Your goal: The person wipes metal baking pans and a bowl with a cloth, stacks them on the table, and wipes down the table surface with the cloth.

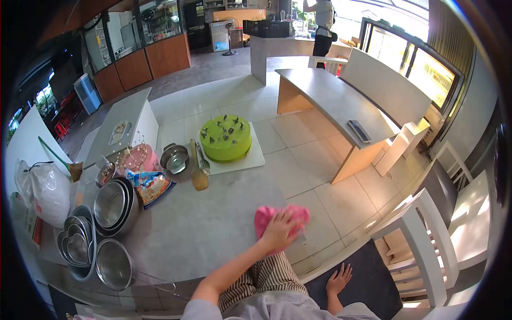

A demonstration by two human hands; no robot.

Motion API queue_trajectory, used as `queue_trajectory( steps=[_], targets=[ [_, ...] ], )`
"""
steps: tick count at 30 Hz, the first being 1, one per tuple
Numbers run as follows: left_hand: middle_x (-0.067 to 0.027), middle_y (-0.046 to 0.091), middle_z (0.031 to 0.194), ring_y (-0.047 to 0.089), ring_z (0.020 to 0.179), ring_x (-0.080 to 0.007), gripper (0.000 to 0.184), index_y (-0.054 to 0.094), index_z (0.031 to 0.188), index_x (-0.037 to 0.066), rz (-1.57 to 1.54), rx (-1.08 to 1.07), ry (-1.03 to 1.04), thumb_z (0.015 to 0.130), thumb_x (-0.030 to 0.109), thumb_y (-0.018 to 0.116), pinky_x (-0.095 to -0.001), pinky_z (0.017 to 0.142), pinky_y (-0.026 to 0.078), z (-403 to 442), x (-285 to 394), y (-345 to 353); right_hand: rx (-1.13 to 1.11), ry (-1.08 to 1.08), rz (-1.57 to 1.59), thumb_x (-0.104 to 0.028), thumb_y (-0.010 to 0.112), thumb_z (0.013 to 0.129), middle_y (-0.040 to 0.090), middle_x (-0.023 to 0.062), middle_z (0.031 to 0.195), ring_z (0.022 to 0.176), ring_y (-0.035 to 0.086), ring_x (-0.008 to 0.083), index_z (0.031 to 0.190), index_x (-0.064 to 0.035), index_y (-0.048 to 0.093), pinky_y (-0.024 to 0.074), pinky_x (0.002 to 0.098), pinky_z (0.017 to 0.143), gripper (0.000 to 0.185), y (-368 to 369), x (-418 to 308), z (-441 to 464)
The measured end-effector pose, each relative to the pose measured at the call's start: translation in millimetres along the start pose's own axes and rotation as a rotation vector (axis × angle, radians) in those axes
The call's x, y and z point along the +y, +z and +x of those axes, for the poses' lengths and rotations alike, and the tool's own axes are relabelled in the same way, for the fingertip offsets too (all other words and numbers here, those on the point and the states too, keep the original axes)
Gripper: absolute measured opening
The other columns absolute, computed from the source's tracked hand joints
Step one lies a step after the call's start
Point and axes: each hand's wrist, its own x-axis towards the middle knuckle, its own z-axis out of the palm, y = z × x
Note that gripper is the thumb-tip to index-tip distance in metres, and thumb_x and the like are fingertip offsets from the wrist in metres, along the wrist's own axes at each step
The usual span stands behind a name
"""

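Observation:
My left hand (280,230) presses down on a pink cloth (262,217), fingers over it, at the right edge of the grey table (213,224). Lower right, my right hand (340,278) lies with fingers spread on a dark seat (370,277) and holds nothing. Beyond the cloth, a green cake (226,144) with dark pieces on top stands on a white board (257,152). A wooden spatula (199,178) and metal tongs (202,160) lie at its left side.
Nested metal bowls (110,204), heart-shaped tins (76,245), a strainer (114,265), a blue packet (150,186), a metal pot (174,159) and a pink cake (140,159) crowd the left side. White chairs (426,240) stand at right. A person (323,26) stands far back.

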Motion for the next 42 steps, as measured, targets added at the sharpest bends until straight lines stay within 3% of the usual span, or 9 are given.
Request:
queue_trajectory(
  steps=[5, 9, 12, 15, 21, 28, 32, 39, 42],
  targets=[
    [-0.0158, 0.038, 0.134, 0.037, 0.123, -0.033, 0.044, 0.054, 0.118, 0.012, 0.006, 0.033, -0.137, 0.079, 0.031, 0.059, -0.0443, 0.102, 0.027, -99, 15, -75, -0.033, 0.029, 0.028, -0.017, 0.044, 0.086, 0.028, 0.0135, 0.142, 0.133, 0.021, 0.0313, 0.129, -0.0098, 0.041, 0.0153, 0.0454, 0.108, 0.044, -6, -5, 0],
    [-0.0194, 0.042, 0.127, 0.039, 0.118, -0.0368, 0.052, 0.047, 0.125, 0.011, 0.265, 0.112, -0.697, 0.081, 0.036, 0.058, -0.0463, 0.098, 0.031, -180, -33, -113, -0.03, 0.026, 0.022, -0.018, 0.043, 0.087, 0.029, 0.013, 0.142, 0.133, 0.021, 0.0306, 0.129, -0.0086, 0.041, 0.0146, 0.0449, 0.109, 0.044, -2, -2, 0],
    [-0.023, 0.043, 0.123, 0.04, 0.115, -0.0404, 0.05, 0.045, 0.128, 0.015, 0.61, 0.451, -1.022, 0.085, 0.039, 0.052, -0.0502, 0.097, 0.03, -242, -98, -136, -0.022, 0.027, 0.019, -0.016, 0.045, 0.085, 0.029, 0.014, 0.141, 0.132, 0.023, 0.0314, 0.128, -0.007, 0.043, 0.017, 0.0458, 0.108, 0.044, -7, -7, 0],
    [-0.0244, 0.041, 0.127, 0.038, 0.116, -0.041, 0.055, 0.041, 0.13, 0.011, 0.772, 0.515, -1.296, 0.083, 0.037, 0.054, -0.0502, 0.098, 0.028, -249, -141, -166, -0.003, 0.008, 0.007, -0.017, 0.045, 0.085, 0.03, 0.0138, 0.141, 0.132, 0.022, 0.0308, 0.128, -0.0073, 0.043, 0.0169, 0.0453, 0.108, 0.044, 1, 0, 0],
    [-0.0264, 0.038, 0.127, 0.036, 0.118, -0.0422, 0.054, 0.043, 0.127, 0.009, 0.842, 0.665, -1.459, 0.079, 0.03, 0.057, -0.0527, 0.099, 0.026, -171, -183, -142, -0.019, 0.012, 0.003, -0.019, 0.044, 0.087, 0.029, 0.0123, 0.142, 0.133, 0.022, 0.0298, 0.13, -0.0091, 0.041, 0.015, 0.0447, 0.108, 0.044, -6, -5, -1],
    [-0.0266, 0.04, 0.121, 0.035, 0.115, -0.045, 0.054, 0.045, 0.122, 0.008, 0.603, 0.574, -0.898, 0.075, 0.028, 0.06, -0.0552, 0.099, 0.026, -79, -130, -76, -0.027, -0.009, -0.015, -0.019, 0.045, 0.087, 0.029, 0.0134, 0.142, 0.133, 0.021, 0.031, 0.13, -0.0078, 0.04, 0.0168, 0.0463, 0.108, 0.045, -5, -3, 1],
    [-0.0265, 0.04, 0.121, 0.034, 0.116, -0.0453, 0.055, 0.046, 0.121, 0.007, 0.357, 0.348, -0.727, 0.075, 0.033, 0.061, -0.0552, 0.099, 0.026, -33, -81, -32, -0.018, -0.013, -0.014, -0.02, 0.044, 0.087, 0.029, 0.0131, 0.142, 0.132, 0.023, 0.0311, 0.13, -0.0079, 0.04, 0.0173, 0.0463, 0.108, 0.045, -1, -3, -1],
    [-0.019, 0.035, 0.134, 0.029, 0.126, -0.0358, 0.05, 0.049, 0.123, 0.016, 0.076, 0.203, -0.188, 0.077, 0.034, 0.059, -0.0467, 0.104, 0.023, -1, 7, 9, -0.012, -0.008, -0.023, -0.02, 0.044, 0.087, 0.03, 0.0135, 0.141, 0.132, 0.024, 0.0308, 0.13, -0.0076, 0.041, 0.0181, 0.0463, 0.108, 0.045, -3, -4, -1],
    [-0.0144, 0.033, 0.138, 0.029, 0.128, -0.0319, 0.048, 0.052, 0.12, 0.016, 0.015, 0.159, -0.178, 0.077, 0.035, 0.059, -0.0444, 0.105, 0.022, -9, 6, -2, 0.001, -0.012, -0.007, -0.02, 0.044, 0.087, 0.03, 0.0139, 0.14, 0.132, 0.024, 0.031, 0.129, -0.0074, 0.042, 0.0186, 0.0466, 0.107, 0.044, -4, -6, -1]
  ],
)
